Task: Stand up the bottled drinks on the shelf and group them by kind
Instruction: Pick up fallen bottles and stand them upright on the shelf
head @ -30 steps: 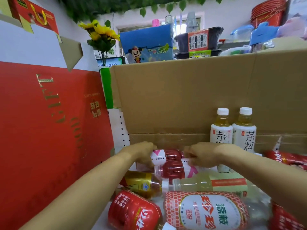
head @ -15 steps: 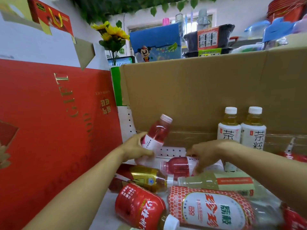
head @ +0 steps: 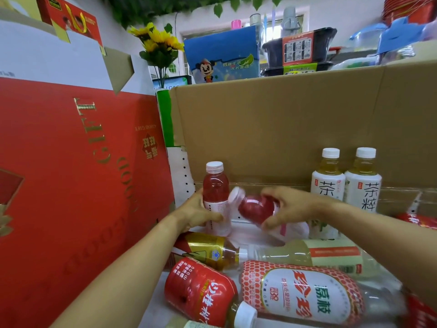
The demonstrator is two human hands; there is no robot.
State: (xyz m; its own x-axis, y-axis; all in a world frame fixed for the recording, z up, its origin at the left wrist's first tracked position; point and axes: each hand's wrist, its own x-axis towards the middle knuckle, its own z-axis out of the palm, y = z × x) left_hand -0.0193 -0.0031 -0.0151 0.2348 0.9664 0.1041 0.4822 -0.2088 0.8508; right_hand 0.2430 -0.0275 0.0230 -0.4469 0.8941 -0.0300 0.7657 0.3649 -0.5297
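The left grip (head: 196, 214) holds the standing red drink (head: 215, 185) at the back of the shelf (head: 248, 236), and the right grip (head: 290, 207) curls round the tipped red drink (head: 254, 209), which I think needs standing up beside it next.

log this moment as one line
left hand: grips upright red bottle | right hand: grips tilted red bottle | tea bottles: standing, right | big bottle: lying in front
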